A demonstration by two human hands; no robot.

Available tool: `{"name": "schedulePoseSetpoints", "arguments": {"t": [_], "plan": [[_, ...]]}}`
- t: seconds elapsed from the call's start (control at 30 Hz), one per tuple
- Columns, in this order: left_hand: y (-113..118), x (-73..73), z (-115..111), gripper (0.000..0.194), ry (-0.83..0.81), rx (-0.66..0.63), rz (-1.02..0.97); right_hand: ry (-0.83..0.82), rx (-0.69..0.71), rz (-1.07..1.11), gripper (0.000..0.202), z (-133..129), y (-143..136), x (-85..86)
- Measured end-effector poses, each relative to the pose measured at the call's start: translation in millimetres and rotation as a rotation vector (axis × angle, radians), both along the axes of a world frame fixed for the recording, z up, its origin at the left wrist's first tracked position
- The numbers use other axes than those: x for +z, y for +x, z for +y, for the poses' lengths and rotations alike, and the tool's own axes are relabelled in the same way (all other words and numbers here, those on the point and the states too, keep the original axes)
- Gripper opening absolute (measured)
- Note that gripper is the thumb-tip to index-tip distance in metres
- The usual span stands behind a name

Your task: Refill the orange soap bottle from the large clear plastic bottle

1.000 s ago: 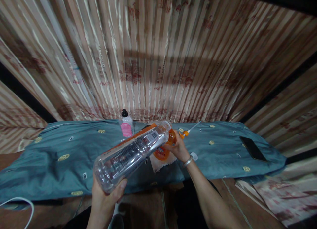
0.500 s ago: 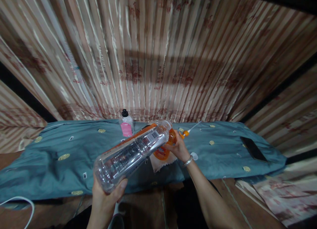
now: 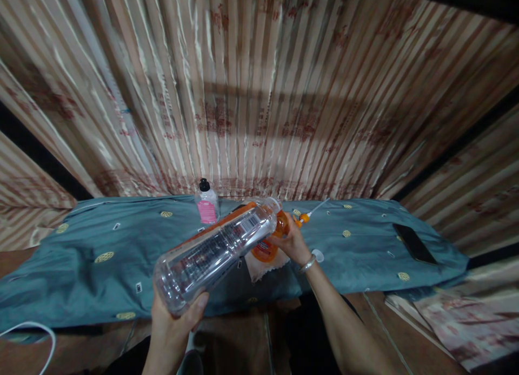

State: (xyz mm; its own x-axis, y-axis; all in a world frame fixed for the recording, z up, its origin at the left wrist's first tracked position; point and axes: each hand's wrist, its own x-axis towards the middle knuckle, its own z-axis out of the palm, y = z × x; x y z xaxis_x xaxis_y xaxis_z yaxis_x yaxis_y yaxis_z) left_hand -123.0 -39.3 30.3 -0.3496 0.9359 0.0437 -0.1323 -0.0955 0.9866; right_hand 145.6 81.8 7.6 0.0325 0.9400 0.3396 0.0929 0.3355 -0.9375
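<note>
My left hand (image 3: 174,315) is wrapped round the base of a large clear plastic bottle (image 3: 214,256), which is tilted with its mouth toward the upper right. That mouth is at the top of an orange bottle (image 3: 265,251); whether they touch I cannot tell. My right hand (image 3: 292,242) grips the orange bottle near its neck. Under the orange bottle lies a pale cloth (image 3: 257,272). Just beyond my right hand rests an orange pump top (image 3: 303,219) with a thin tube. A small clear cap (image 3: 318,255) lies close to my right wrist.
A clear bottle with a pink label and black cap (image 3: 207,207) stands at the back. At the right lies a dark phone (image 3: 414,244). The teal patterned cloth (image 3: 357,267) covers the surface, with a striped curtain (image 3: 259,93) behind. A white cable (image 3: 51,334) loops at lower left.
</note>
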Motion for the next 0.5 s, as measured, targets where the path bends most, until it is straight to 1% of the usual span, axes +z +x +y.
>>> {"name": "schedulePoseSetpoints", "arguments": {"t": [0.07,0.17,0.4,0.5], "plan": [[1.5,2.8,-1.4,0.066,-0.043,-0.012,-0.024,-0.005,0.002,-0.001,0.068,0.1,0.2,-0.4],[5.1,9.3,-2.7,0.067,-0.038,-0.036,-0.035,-0.006,0.012,-0.001,0.068,0.4,0.6,-1.0],[17.3,30.9,-5.3,0.08,-0.089,-0.024,-0.079,0.003,0.004,-0.018,0.068,0.5,1.6,-1.2],[17.1,31.6,-5.3,0.085,-0.078,-0.034,-0.077,0.013,0.007,-0.02,0.068,0.6,1.8,-1.4]]}}
